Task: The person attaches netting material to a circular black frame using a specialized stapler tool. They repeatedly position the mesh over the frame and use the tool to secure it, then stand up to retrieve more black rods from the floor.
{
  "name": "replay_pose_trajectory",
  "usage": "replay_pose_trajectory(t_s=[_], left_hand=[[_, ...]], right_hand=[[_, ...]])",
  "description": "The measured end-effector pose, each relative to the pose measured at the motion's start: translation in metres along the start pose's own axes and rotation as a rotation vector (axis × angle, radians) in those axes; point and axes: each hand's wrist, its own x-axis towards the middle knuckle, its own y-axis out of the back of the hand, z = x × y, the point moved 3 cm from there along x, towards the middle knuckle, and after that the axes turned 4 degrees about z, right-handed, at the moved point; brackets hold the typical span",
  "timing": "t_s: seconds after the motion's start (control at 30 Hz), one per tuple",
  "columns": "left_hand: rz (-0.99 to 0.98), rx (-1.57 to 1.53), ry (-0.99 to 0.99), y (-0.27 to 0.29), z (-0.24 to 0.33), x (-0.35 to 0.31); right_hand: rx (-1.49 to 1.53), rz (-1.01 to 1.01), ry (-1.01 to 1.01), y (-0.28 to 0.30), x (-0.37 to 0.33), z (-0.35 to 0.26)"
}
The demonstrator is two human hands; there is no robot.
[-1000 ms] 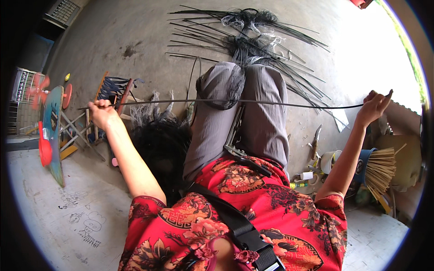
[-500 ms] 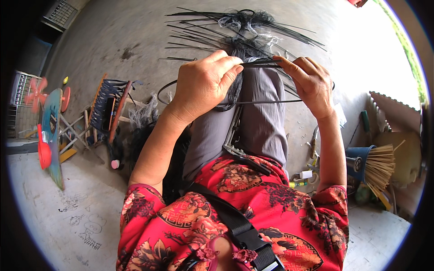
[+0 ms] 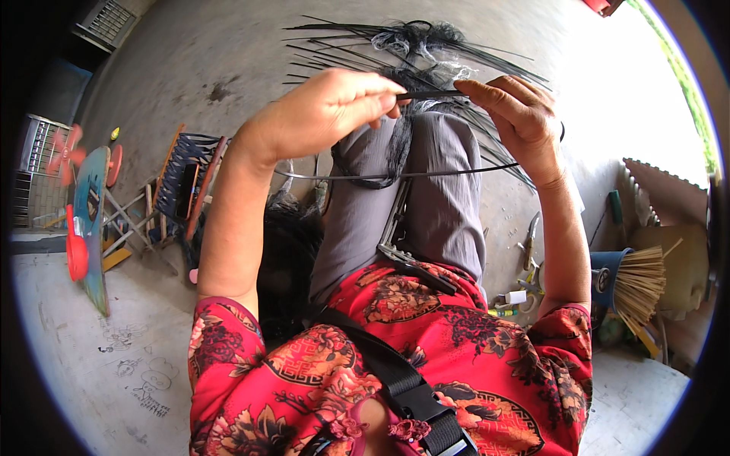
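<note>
A thin black strip bent into a hoop [image 3: 426, 175] spans the space above my knees. My left hand [image 3: 327, 114] pinches its upper side, the fingers closed round the overlapping part. Opposite it, my right hand [image 3: 521, 118] grips the same upper side between thumb and fingers. The hoop's lower side sags across my grey trousers. A bundle of black netting or thread [image 3: 394, 152] hangs over my left knee. On the floor beyond lie several long black strips [image 3: 334, 57], with tangled black and whitish mesh [image 3: 418, 45] across their middle.
A blue bucket of pale thin sticks [image 3: 642, 281] stands at the right. Small tools and a white container [image 3: 515, 297] lie near my right elbow. At the left are a folding seat [image 3: 182, 182] and a blue-green board [image 3: 95, 228]. A long dark tool [image 3: 422, 273] lies on my lap.
My left hand has turned at the wrist, with its forearm moving left and upright. The hoop's upper side shows as a straighter single band, while my right hand has shifted slightly.
</note>
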Motion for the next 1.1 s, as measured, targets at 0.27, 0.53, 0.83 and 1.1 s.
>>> replay_pose_trajectory(t_s=[0.27,0.53,0.83,1.1], left_hand=[[-0.056,-0.321,0.199,0.003,0.006,0.015],[0.613,0.751,-0.043,0.046,-0.077,-0.030],[0.186,-0.601,0.369,0.067,-0.086,-0.044],[0.216,-0.701,0.164,0.093,-0.076,-0.079]], right_hand=[[-0.186,-0.049,0.102,-0.008,0.027,-0.033],[0.051,-1.039,-0.261,-0.084,-0.146,-0.175],[-0.013,-1.012,-0.182,-0.095,-0.196,-0.178],[0.519,-0.687,-0.570,-0.021,-0.109,-0.129]])
